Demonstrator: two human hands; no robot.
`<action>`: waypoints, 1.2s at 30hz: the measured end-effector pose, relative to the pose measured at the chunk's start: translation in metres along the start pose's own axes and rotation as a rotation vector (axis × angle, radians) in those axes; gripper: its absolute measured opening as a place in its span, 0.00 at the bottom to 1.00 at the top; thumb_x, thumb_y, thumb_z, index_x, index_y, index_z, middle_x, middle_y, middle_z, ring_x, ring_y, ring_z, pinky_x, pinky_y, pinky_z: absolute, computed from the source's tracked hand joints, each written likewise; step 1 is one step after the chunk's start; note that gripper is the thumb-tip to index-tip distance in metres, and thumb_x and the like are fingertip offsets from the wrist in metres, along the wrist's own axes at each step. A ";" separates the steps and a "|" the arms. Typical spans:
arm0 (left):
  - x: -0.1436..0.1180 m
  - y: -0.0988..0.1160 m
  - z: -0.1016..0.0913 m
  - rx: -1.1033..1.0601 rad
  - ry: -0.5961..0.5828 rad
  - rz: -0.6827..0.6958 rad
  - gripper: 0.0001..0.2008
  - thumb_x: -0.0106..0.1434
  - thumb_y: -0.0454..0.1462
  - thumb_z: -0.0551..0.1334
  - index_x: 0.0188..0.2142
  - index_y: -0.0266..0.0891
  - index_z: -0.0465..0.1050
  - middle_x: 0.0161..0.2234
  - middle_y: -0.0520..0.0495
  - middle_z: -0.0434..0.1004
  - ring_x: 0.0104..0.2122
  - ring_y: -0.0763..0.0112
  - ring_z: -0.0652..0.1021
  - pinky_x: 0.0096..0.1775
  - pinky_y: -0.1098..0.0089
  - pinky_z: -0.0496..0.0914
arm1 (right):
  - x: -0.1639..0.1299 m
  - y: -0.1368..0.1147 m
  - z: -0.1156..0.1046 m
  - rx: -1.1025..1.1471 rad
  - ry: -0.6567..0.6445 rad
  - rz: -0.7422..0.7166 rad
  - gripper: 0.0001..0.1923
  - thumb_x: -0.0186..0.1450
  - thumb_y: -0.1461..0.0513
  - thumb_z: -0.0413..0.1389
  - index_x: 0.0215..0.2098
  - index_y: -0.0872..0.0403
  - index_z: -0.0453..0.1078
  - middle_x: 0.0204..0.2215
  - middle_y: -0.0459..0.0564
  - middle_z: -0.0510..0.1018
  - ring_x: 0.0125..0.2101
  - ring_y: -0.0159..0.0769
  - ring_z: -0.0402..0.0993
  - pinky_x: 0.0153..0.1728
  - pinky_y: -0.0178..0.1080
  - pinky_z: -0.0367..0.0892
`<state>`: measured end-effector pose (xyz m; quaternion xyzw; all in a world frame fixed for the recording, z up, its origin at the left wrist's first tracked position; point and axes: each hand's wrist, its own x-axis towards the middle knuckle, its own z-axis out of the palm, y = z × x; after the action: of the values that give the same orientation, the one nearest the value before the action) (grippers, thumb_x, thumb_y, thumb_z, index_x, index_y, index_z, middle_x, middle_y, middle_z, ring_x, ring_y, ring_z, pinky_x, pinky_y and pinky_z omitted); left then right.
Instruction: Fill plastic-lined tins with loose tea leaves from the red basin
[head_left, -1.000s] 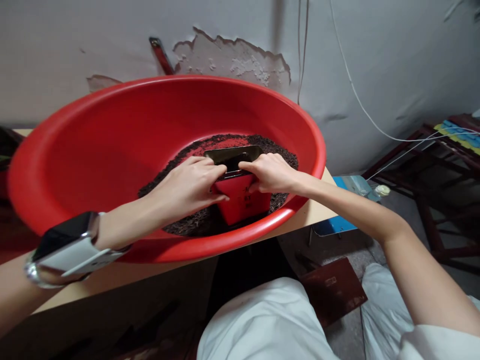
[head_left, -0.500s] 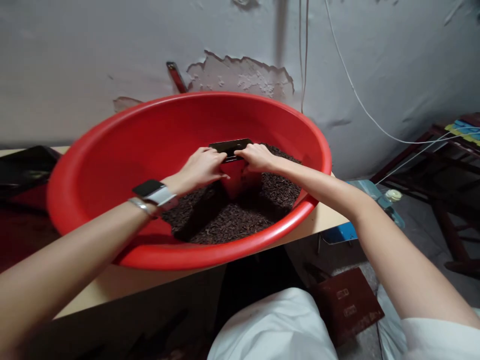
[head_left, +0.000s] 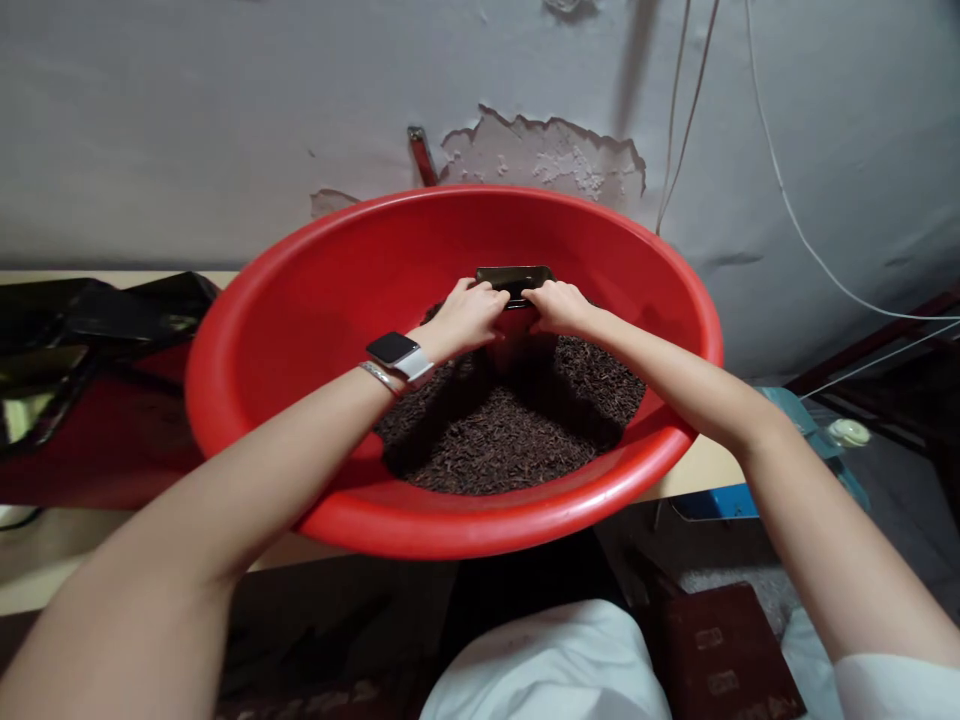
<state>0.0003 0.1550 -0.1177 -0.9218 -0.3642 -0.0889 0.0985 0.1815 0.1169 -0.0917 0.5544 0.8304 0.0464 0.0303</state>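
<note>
A light-coloured table (head_left: 697, 470) is set against the far wall, and only narrow strips of its top can be seen. A large red basin (head_left: 315, 300) is carried on it, taking up most of the middle and overhanging the near edge. To the left of the basin, dark crumpled plastic (head_left: 112, 315) and a red sheet (head_left: 90, 440) are laid on the top. At the right end, just beyond the basin's rim, a short bare strip of the top is shown.
</note>
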 end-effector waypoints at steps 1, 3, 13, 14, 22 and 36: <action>-0.001 0.001 0.000 -0.001 0.001 0.011 0.16 0.55 0.39 0.66 0.43 0.38 0.73 0.46 0.36 0.79 0.53 0.48 0.73 0.52 0.55 0.64 | -0.001 -0.001 0.000 0.002 0.007 0.018 0.25 0.62 0.58 0.61 0.55 0.59 0.68 0.50 0.64 0.76 0.51 0.52 0.73 0.46 0.46 0.68; -0.002 0.000 -0.001 0.005 -0.024 0.011 0.17 0.55 0.39 0.66 0.44 0.38 0.72 0.46 0.35 0.78 0.51 0.49 0.74 0.48 0.57 0.67 | -0.001 -0.001 0.001 0.008 0.013 0.042 0.26 0.60 0.57 0.63 0.55 0.58 0.69 0.49 0.62 0.77 0.49 0.51 0.75 0.44 0.44 0.70; -0.001 -0.026 -0.023 -0.054 -0.227 0.027 0.10 0.55 0.40 0.62 0.37 0.44 0.77 0.34 0.48 0.79 0.34 0.64 0.77 0.32 0.69 0.65 | -0.004 -0.013 -0.011 0.028 0.012 -0.048 0.21 0.61 0.59 0.61 0.53 0.56 0.74 0.46 0.59 0.79 0.47 0.46 0.75 0.43 0.41 0.66; -0.003 -0.026 -0.026 -0.044 -0.209 0.032 0.09 0.55 0.40 0.61 0.35 0.45 0.77 0.33 0.49 0.79 0.33 0.64 0.76 0.33 0.69 0.65 | -0.005 -0.013 -0.013 0.018 0.025 -0.062 0.21 0.61 0.59 0.61 0.52 0.56 0.74 0.45 0.59 0.79 0.47 0.46 0.75 0.42 0.41 0.66; -0.010 -0.008 -0.049 0.113 0.105 0.069 0.13 0.62 0.34 0.54 0.39 0.40 0.77 0.37 0.44 0.80 0.45 0.61 0.75 0.54 0.56 0.63 | -0.009 -0.009 -0.031 -0.091 0.176 -0.027 0.18 0.67 0.64 0.50 0.53 0.54 0.73 0.45 0.58 0.79 0.44 0.46 0.75 0.38 0.41 0.61; -0.012 -0.004 -0.040 0.079 0.079 0.097 0.12 0.64 0.33 0.51 0.37 0.40 0.74 0.37 0.49 0.83 0.45 0.67 0.75 0.61 0.54 0.54 | -0.002 -0.004 -0.018 -0.147 0.130 -0.073 0.16 0.66 0.64 0.51 0.49 0.56 0.76 0.45 0.58 0.79 0.42 0.46 0.75 0.37 0.40 0.62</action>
<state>-0.0150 0.1398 -0.0819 -0.9295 -0.3183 -0.1060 0.1533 0.1770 0.1124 -0.0740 0.5160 0.8446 0.1418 0.0186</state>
